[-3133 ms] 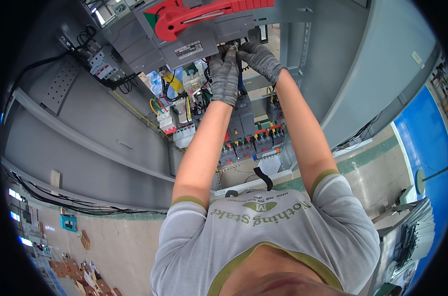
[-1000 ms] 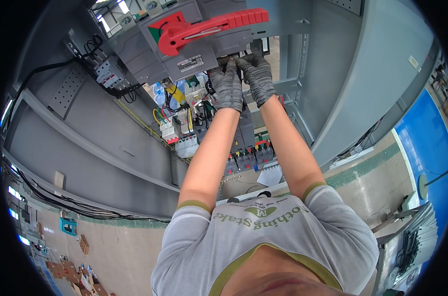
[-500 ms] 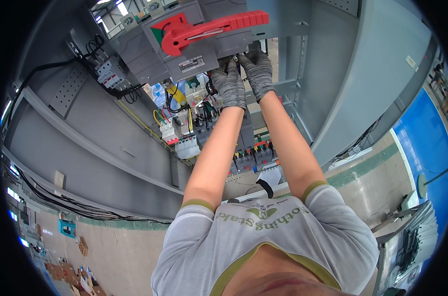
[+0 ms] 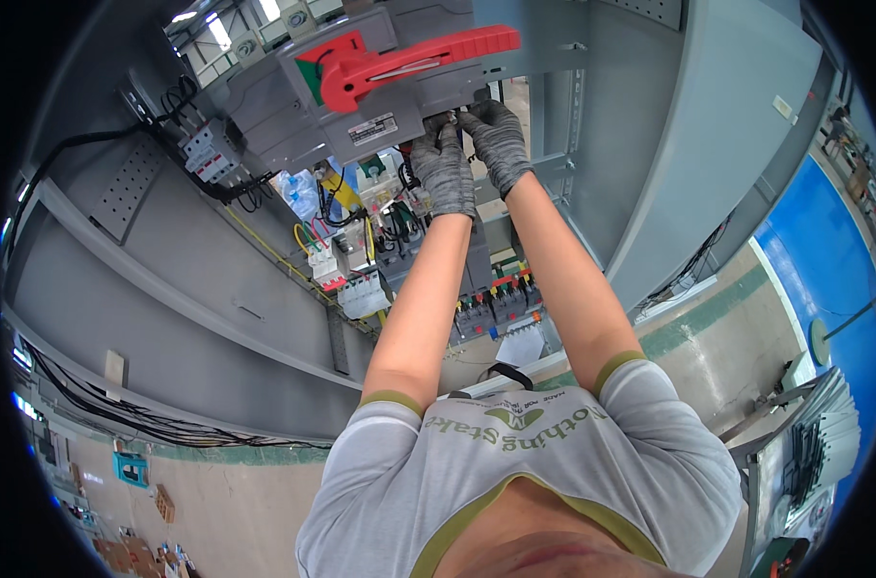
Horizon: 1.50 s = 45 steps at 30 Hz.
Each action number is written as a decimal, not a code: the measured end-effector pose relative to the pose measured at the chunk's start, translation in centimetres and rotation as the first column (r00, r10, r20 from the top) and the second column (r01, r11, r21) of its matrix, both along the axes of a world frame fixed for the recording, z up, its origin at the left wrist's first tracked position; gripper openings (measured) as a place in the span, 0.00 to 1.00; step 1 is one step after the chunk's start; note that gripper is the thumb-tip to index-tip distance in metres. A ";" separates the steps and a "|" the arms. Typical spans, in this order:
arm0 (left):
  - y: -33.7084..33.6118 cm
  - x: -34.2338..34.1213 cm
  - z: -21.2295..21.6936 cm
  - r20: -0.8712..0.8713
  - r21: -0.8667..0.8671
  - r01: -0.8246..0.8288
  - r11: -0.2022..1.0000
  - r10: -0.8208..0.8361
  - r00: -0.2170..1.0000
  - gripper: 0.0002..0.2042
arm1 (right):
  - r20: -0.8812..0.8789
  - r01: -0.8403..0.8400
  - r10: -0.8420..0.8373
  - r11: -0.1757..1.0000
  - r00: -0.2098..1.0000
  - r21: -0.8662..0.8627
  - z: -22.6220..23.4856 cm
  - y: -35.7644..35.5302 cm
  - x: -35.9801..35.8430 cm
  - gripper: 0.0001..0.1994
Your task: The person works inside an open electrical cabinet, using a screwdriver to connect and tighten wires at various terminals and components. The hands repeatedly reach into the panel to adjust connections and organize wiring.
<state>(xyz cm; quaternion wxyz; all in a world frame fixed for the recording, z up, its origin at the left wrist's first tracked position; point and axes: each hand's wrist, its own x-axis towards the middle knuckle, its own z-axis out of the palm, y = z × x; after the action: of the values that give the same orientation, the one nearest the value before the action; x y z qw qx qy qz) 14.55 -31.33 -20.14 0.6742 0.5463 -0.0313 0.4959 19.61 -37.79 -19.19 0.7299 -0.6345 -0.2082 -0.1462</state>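
Both my hands wear grey knitted gloves and reach into an open grey metal cabinet. They meet at the lower edge of a large grey switch unit (image 4: 274, 120) that carries a long red handle (image 4: 428, 63). My left hand (image 4: 444, 171) has its fingers closed at that edge, beside a small shiny metal piece, perhaps a bolt end. My right hand (image 4: 497, 144) is just to its right, fingers bent together around the same spot. The fingertips are partly hidden under the unit, so what they pinch cannot be made out.
Below the switch sit white circuit breakers (image 4: 364, 294) with coloured wires, and a row of terminals (image 4: 496, 303). A small breaker block (image 4: 212, 154) with black cables hangs at left. The cabinet's side panel (image 4: 717, 125) rises at right. A blue stool (image 4: 131, 468) stands on the floor.
The view has shifted slightly, moving the cabinet a little left in the picture. My hands stay at the same spot under the switch unit, with only slight finger movement.
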 end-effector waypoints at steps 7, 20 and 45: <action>1.2 0.0 -0.5 -0.041 0.044 -0.035 0.998 0.036 0.998 0.09 | -0.262 -0.069 0.193 0.906 0.946 0.418 -0.4 -1.6 -1.2 0.08; 1.8 -1.2 -0.7 -0.140 0.115 0.105 0.988 -0.088 0.986 0.14 | -0.068 -0.095 0.135 0.905 0.988 0.414 -1.5 -4.0 -6.5 0.13; 3.0 -1.3 -0.8 -0.161 0.202 0.208 0.957 -0.177 0.971 0.15 | 0.265 0.418 -0.408 0.908 0.874 0.019 0.5 2.3 -5.7 0.09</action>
<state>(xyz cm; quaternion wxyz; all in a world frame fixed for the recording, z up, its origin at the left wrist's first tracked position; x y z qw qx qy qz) 13.27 -28.37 -20.97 0.6563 0.6446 -0.0908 0.3814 13.93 -35.50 -18.67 0.6351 -0.6532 -0.1657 -0.3776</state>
